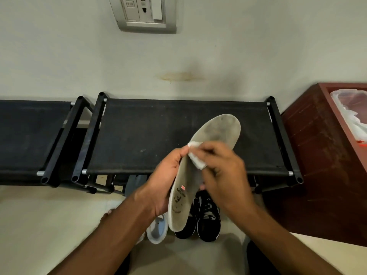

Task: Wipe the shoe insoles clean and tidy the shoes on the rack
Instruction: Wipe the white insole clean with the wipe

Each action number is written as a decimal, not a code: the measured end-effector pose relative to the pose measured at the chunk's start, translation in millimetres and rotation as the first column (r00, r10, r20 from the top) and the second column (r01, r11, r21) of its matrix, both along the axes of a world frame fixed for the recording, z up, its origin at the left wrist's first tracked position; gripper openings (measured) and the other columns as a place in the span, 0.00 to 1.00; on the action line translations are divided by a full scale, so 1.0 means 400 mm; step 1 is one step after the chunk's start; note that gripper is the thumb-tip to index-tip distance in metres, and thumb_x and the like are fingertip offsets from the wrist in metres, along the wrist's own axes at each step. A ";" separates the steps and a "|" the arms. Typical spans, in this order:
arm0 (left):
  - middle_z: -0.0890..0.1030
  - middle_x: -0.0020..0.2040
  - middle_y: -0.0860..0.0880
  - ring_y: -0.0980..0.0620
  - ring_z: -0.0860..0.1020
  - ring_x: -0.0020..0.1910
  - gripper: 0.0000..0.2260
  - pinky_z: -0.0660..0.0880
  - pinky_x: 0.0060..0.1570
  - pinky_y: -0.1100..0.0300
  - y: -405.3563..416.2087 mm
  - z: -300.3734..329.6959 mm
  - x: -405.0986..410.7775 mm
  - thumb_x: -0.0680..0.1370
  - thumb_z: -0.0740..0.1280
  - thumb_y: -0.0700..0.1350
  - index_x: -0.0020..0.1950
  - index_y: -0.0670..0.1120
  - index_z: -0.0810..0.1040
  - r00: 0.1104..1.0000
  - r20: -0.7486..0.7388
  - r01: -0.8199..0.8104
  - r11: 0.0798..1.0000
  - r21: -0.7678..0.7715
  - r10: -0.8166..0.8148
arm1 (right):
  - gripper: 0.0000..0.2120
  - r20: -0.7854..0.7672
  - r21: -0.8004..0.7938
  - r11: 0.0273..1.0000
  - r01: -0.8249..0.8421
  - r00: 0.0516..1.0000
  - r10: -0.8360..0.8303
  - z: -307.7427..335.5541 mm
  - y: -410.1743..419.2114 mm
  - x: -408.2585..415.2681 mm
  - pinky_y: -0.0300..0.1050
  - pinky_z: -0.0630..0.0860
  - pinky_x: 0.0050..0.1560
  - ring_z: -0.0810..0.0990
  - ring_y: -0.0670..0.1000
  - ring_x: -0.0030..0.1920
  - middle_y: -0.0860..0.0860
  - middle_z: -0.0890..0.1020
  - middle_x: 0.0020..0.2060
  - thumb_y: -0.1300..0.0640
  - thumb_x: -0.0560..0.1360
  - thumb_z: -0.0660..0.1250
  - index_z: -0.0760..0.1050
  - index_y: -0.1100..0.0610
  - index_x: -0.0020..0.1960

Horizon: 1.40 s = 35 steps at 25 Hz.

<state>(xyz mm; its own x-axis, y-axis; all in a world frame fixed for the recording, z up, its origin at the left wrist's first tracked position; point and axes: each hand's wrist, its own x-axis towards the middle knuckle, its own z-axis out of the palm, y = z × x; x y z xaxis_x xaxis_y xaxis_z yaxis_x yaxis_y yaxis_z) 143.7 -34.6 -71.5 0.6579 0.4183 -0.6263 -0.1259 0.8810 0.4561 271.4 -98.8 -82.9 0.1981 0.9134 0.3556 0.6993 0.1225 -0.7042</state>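
Now the left hand (164, 181) grips a grey, oval fabric insole (200, 165) above the black cloth rack (139, 135). Right hand (224, 171) pinches a small white wipe (196, 161) vs. the insole's mid.

The insole (198, 175) looked like matt grey fabric, smudged dark toward its far end. The wipe (196, 161) on it was soft white cloth or paper. The rack (158, 132) had a dusty matt black cloth top, glossy plastic corners and silvery metal rods. At right, the cabinet (317, 155) was scuffed reddish wood.

Soiled grey insole (206, 155), tilted upright
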 end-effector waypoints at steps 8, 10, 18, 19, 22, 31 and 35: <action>0.84 0.51 0.41 0.44 0.82 0.49 0.22 0.76 0.55 0.49 0.041 -0.022 -0.031 0.80 0.60 0.57 0.62 0.41 0.80 0.995 -0.065 -0.084 0.996 -0.042 0.081 | 0.12 -0.613 -0.319 0.883 -0.344 0.785 0.085 0.040 -0.043 -0.001 0.41 0.79 0.50 0.83 0.49 0.49 0.50 0.84 0.47 0.70 0.74 0.68 0.86 0.57 0.50; 0.83 0.56 0.40 0.44 0.82 0.52 0.22 0.77 0.54 0.49 0.030 -0.037 -0.035 0.81 0.59 0.54 0.66 0.41 0.77 0.987 -0.127 -0.093 0.995 0.025 0.095 | 0.12 -0.623 -0.372 0.880 -0.294 0.782 -0.002 0.038 -0.054 0.023 0.43 0.78 0.52 0.82 0.50 0.50 0.49 0.83 0.48 0.69 0.74 0.67 0.86 0.56 0.46; 0.83 0.53 0.40 0.45 0.81 0.46 0.14 0.79 0.43 0.52 -0.061 -0.059 -0.034 0.82 0.57 0.40 0.65 0.41 0.75 0.956 -0.245 -0.119 0.978 0.171 0.160 | 0.15 -0.671 -0.576 0.788 -0.218 0.676 -0.304 0.012 -0.140 0.053 0.45 0.77 0.50 0.83 0.51 0.49 0.52 0.86 0.47 0.67 0.74 0.63 0.85 0.52 0.50; 0.83 0.50 0.41 0.46 0.81 0.44 0.12 0.79 0.41 0.53 -0.078 -0.058 -0.033 0.82 0.58 0.39 0.63 0.41 0.75 0.951 -0.263 -0.122 0.978 0.172 0.164 | 0.15 -0.669 -0.577 0.787 -0.220 0.679 -0.301 0.013 -0.152 0.050 0.43 0.77 0.48 0.83 0.50 0.48 0.51 0.86 0.47 0.66 0.75 0.63 0.85 0.52 0.50; 0.82 0.49 0.41 0.45 0.81 0.43 0.11 0.77 0.39 0.53 -0.128 -0.057 -0.033 0.82 0.58 0.39 0.62 0.41 0.75 0.940 -0.305 -0.113 0.982 0.150 0.155 | 0.13 -0.634 -0.605 0.770 -0.202 0.707 -0.312 0.010 -0.190 0.040 0.40 0.77 0.45 0.82 0.46 0.45 0.49 0.86 0.46 0.65 0.75 0.64 0.85 0.53 0.50; 0.82 0.44 0.41 0.44 0.80 0.43 0.09 0.76 0.48 0.50 -0.279 -0.024 -0.061 0.82 0.58 0.41 0.56 0.40 0.77 0.907 -0.392 -0.090 0.981 0.173 0.152 | 0.14 -0.632 -0.622 0.762 -0.180 0.691 -0.353 0.019 -0.313 0.004 0.42 0.77 0.43 0.82 0.47 0.41 0.52 0.86 0.45 0.67 0.75 0.61 0.84 0.56 0.50; 0.79 0.38 0.43 0.48 0.77 0.36 0.11 0.74 0.38 0.56 -0.334 -0.015 -0.083 0.81 0.56 0.36 0.50 0.40 0.77 0.895 -0.434 0.013 0.968 0.249 0.100 | 0.14 -0.623 -0.641 0.747 -0.175 0.687 -0.374 0.005 -0.352 -0.007 0.44 0.77 0.45 0.82 0.48 0.42 0.52 0.86 0.44 0.67 0.74 0.61 0.84 0.57 0.49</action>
<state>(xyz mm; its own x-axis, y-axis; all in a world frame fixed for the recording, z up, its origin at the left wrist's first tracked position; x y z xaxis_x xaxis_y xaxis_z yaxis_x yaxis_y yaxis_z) 110.5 -168.2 -77.7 0.3154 0.6140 -0.7236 0.1015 0.7363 0.6690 268.7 -239.4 -80.8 0.2272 0.8035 -0.5502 -0.0380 -0.5572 -0.8295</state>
